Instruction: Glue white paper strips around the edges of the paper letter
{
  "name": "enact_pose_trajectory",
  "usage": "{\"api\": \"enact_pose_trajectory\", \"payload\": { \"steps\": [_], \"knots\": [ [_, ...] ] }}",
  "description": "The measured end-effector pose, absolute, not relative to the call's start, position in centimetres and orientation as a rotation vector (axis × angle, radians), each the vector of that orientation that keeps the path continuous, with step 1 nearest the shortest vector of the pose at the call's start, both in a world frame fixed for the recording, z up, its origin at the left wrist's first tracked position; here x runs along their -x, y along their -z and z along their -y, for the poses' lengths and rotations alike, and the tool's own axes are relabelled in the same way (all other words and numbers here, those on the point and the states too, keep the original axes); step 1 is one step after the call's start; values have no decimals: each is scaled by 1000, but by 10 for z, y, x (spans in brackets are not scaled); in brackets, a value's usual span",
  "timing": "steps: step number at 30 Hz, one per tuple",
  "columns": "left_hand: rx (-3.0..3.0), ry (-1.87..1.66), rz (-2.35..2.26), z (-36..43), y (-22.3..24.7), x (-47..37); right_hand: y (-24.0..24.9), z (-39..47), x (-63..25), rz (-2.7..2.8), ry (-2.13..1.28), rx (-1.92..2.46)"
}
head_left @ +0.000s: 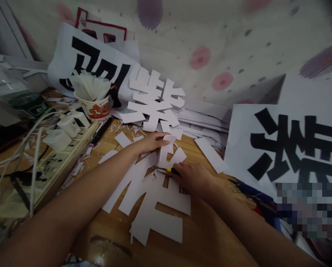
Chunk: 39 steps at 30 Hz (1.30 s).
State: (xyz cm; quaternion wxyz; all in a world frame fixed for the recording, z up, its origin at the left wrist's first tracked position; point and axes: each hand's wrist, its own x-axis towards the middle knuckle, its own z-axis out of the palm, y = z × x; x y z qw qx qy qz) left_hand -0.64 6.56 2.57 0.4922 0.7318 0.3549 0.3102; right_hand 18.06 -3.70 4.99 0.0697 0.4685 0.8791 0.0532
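A large white cut-out character (pixel 166 200) lies on the wooden table between my arms, its far end curling up. My left hand (pixel 154 141) is closed on that raised end, fingers bent over its top. In my right hand (pixel 195 178) is a slim tool (pixel 169 169) with a yellow collar, a dark handle and a thin metal tip. Its tip points left and meets the cut-out near a slit with small scraps; its exact kind is unclear. Behind my left hand, another white cut-out character (pixel 154 102) leans upright.
Left stand a power strip (pixel 62 159) with plugged chargers and a paper cup (pixel 96 107) of white strips. Sheets with black characters (pixel 296 144) lean at the right and back left. Blue-handled pliers (pixel 252 191) lie right. Scraps and a white strip (pixel 210 155) litter the table.
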Motion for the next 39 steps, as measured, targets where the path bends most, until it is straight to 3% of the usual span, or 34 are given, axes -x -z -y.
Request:
{"api": "enact_pose_trajectory", "payload": {
  "steps": [33, 39],
  "knots": [
    [-1789, -784, -845, -66, -20, 6, -52, 61, -190, -2685, -130, -1282],
    [-1828, -806, -871, -63, -22, 4, -46, 76, -205, -2758, 9, -1608]
  ]
}}
